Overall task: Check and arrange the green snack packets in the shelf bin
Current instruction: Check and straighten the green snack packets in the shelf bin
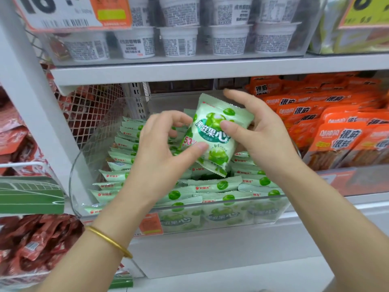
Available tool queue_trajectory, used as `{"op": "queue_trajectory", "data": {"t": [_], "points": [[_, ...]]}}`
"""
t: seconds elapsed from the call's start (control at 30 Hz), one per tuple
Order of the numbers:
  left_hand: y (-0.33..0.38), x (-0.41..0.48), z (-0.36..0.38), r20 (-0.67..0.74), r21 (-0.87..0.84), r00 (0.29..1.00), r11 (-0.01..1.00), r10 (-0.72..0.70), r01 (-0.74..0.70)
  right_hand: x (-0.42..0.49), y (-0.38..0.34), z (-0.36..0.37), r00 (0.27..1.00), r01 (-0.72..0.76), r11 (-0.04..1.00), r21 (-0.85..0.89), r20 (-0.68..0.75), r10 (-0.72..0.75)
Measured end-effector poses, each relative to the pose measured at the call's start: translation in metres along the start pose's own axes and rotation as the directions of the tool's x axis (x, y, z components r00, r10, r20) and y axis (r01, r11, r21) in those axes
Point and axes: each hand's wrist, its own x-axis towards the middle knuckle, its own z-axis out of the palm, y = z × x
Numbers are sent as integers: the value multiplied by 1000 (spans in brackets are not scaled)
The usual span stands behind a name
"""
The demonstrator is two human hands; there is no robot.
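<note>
One green packet (212, 133) is held above the clear bin (84, 157), both grips clamped on it: right hand (259, 133) at its right edge, left hand (160, 144) pinching lower left. Checking seems in hand; next it probably needs slotting into the gap among the rowed packets (212, 185) below, under the low shelf (189, 72).

Shelf bin (84, 165) at centre, snack packets (210, 184) stacked in rows inside. Single packet (212, 131) raised above stack, pinched between left hand (164, 148) and right hand (259, 133). Tubs (179, 41) on shelf above bin. Pouches (336, 133) just right of bin; mesh panel (90, 110) left, more packs (31, 239) lower left
</note>
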Motion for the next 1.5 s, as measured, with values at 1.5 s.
{"op": "queue_trajectory", "data": {"t": [1.5], "points": [[8, 0, -2, 359, -562, 933, 806, 32, 188, -4, -9, -4, 965, -259, 882, 394, 141, 221]]}}
